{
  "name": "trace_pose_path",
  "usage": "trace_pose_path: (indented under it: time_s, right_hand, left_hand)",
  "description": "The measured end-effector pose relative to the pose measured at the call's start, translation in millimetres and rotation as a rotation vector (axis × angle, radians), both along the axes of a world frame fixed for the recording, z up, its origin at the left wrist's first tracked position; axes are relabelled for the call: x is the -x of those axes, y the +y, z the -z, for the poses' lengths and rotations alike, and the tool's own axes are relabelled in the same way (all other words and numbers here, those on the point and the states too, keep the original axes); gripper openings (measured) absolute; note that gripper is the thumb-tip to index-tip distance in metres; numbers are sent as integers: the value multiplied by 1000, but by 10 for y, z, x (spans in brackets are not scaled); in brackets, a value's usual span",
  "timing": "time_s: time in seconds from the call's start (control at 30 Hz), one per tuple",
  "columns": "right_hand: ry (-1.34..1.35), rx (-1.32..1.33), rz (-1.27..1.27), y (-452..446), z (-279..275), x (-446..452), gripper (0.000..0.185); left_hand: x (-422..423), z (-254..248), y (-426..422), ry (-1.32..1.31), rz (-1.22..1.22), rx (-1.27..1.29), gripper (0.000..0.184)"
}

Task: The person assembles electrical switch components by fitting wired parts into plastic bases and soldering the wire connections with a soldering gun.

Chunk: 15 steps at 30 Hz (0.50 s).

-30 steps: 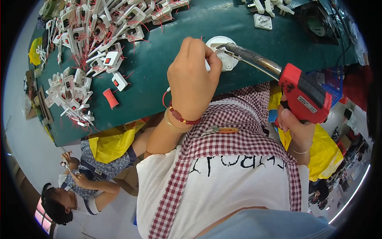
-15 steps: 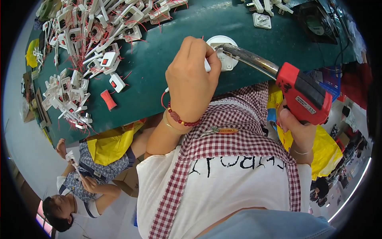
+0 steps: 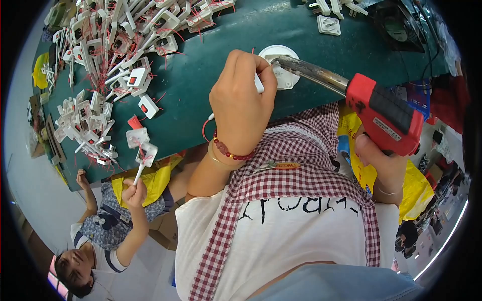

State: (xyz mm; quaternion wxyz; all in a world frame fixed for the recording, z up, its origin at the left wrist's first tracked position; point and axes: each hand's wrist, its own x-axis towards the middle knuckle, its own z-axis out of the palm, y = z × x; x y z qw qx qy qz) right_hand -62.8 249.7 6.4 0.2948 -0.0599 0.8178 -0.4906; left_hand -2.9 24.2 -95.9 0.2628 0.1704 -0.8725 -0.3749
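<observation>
My left hand (image 3: 242, 98) is closed round a white plastic piece (image 3: 258, 84), its fingertips beside a round white part (image 3: 279, 65) on the green table. A red wire runs below that hand near the wrist. In my right hand (image 3: 376, 155) is a red and black soldering gun (image 3: 384, 113), held by its grip. The dark tip of the gun reaches the upper middle of the round white part, close to my left fingertips. What lies directly under my left fingers is hidden.
Many white plastic parts with red wires are heaped at the upper left of the green table (image 3: 191, 118). White plug pieces (image 3: 329, 25) and a black fan-like device (image 3: 396, 27) stand at the upper right. A co-worker (image 3: 108, 220) sits at the lower left.
The co-worker's hand has reached toward the table with a white part. My right hand and the gun's body have shifted slightly right, while the tip stays on the round part.
</observation>
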Motion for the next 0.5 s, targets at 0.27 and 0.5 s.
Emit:
trace_pose_path:
  time_s: [0.27, 0.5]
  right_hand:
    - [109, 56, 46, -86, -58, -11, 36]
    - [75, 67, 66, -127, 12, -102, 36]
  left_hand:
    - [-10, -48, -1, -11, -4, -16, 12]
    - [-82, -42, -29, -35, -92, -5, 10]
